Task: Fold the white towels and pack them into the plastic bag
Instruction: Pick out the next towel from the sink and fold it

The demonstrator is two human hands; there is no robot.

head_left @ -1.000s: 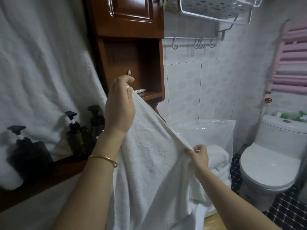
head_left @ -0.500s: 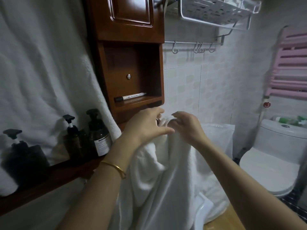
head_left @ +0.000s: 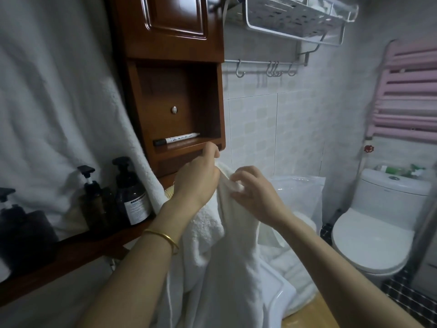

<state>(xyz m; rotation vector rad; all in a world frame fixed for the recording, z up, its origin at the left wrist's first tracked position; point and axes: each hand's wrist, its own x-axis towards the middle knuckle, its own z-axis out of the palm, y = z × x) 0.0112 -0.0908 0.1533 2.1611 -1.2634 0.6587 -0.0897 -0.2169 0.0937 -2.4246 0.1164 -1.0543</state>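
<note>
The left hand (head_left: pixel 196 179) pinches the top edge of the white towel (head_left: pixel 227 268) just below the wooden cabinet (head_left: pixel 175 91). The right hand (head_left: pixel 257 192), beside it on the side away from the cabinet, curls its fingers round the towel's bunched corner. The towel hangs from both hands. It looks soft, limp and fairly light, so it is best held taut by its corners, or the fold will likely sag. The plastic bag (head_left: pixel 300 195) stands lower, right of the cabinet.
</note>
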